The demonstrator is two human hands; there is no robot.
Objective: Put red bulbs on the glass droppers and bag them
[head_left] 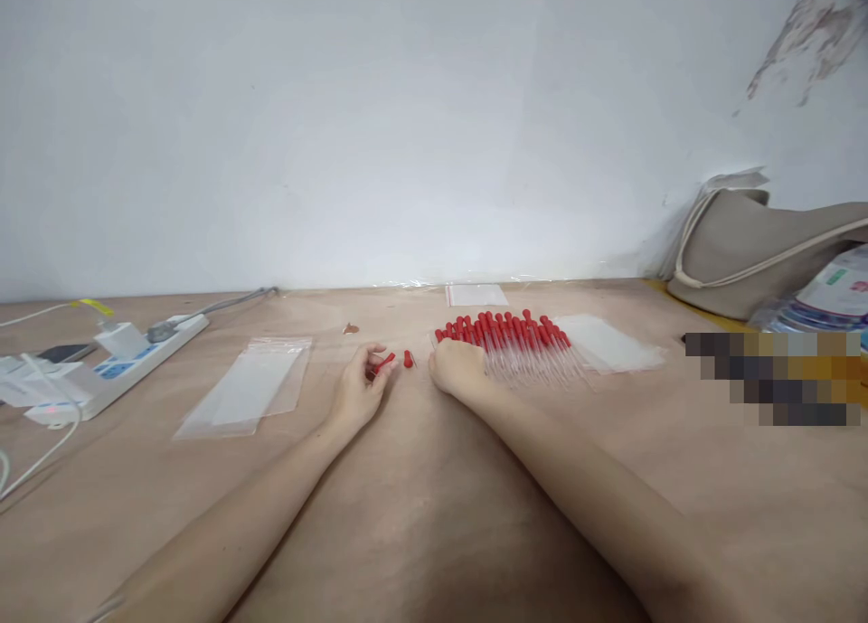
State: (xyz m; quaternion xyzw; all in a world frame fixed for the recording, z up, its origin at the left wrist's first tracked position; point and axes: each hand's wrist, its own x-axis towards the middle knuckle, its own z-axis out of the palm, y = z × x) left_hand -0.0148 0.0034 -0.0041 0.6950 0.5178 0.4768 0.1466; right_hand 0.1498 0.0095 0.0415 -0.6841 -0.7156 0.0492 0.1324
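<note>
A red rubber dropper bulb (pixel 386 363) shows between the curled fingers of my left hand (pixel 358 390). Just right of it, a second red piece, a bulb (pixel 408 360), lies on the table between my hands. My right hand (pixel 459 368) is closed at the left end of a row of droppers (pixel 522 334) with red bulbs and clear thin tubes. Its fingertips point down to the table, and whatever they pinch is hidden. The droppers lie close together, bulbs toward the wall, tubes toward me.
Clear plastic bags lie left (pixel 254 383), right (pixel 607 343) and behind (pixel 476 295) the droppers. A small brown scrap (pixel 351 328) is near the wall. A white power strip (pixel 142 370) with chargers and cables sits left. A grey bag (pixel 759 243) and a plastic bottle (pixel 837 288) stand right.
</note>
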